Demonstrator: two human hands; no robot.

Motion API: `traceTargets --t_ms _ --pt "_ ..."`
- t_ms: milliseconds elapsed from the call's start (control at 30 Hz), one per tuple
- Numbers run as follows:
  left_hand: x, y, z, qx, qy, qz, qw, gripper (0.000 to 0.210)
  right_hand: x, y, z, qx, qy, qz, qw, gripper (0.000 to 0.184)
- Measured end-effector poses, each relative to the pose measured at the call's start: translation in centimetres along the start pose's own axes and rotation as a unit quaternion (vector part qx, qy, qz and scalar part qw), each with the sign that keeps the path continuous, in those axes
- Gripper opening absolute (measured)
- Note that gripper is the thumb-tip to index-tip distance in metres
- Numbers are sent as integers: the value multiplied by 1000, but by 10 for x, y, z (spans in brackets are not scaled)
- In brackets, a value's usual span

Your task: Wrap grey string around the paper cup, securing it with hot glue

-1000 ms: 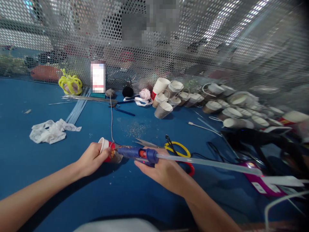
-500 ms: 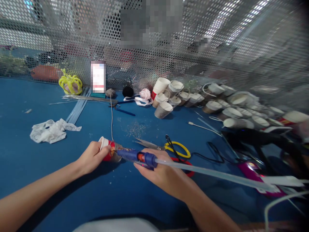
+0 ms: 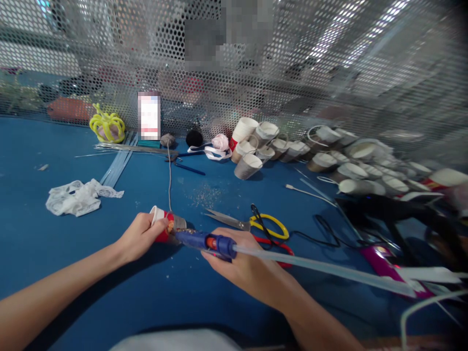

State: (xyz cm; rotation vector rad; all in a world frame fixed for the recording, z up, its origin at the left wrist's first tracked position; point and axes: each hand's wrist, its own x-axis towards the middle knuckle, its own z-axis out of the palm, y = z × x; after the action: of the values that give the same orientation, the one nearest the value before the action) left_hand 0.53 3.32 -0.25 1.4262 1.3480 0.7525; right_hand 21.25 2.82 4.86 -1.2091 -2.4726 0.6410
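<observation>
My left hand (image 3: 141, 237) is closed around a red and white paper cup (image 3: 158, 215), which lies tilted on its side with its white rim toward the left. Grey cord covers the cup's right end, and a strand of grey cord (image 3: 169, 180) runs from there to a small ball of cord (image 3: 167, 140) at the back. In my right hand (image 3: 237, 256) is a blue hot glue gun (image 3: 197, 240), its nozzle at the cup's side. A long translucent glue stick (image 3: 310, 262) sticks out of the gun's rear. Whether the nozzle touches the cup, I cannot tell.
Scissors (image 3: 268, 225) with yellow and red handles lie just beyond my right hand. White lace (image 3: 75, 197) is at the left. Pliers (image 3: 188, 169), bundled glue sticks (image 3: 119, 165) and several cord-wrapped cups (image 3: 248, 166) lie farther back, before a perforated metal screen (image 3: 168, 63).
The glue gun's nozzle has shifted slightly down along the cup, showing more of the cord-covered end. The left hand and cup have barely moved.
</observation>
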Motion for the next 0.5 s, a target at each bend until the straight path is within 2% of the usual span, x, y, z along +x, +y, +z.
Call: traceTargets --t_ms 267,500 --pt "0 -5 1 15 -2 4 1000 32 -1 1 0 5 -6 13 1000 18" --pt "-1 -4 0 66 6 55 996 32 0 6 2 14 10 5 1000 15"
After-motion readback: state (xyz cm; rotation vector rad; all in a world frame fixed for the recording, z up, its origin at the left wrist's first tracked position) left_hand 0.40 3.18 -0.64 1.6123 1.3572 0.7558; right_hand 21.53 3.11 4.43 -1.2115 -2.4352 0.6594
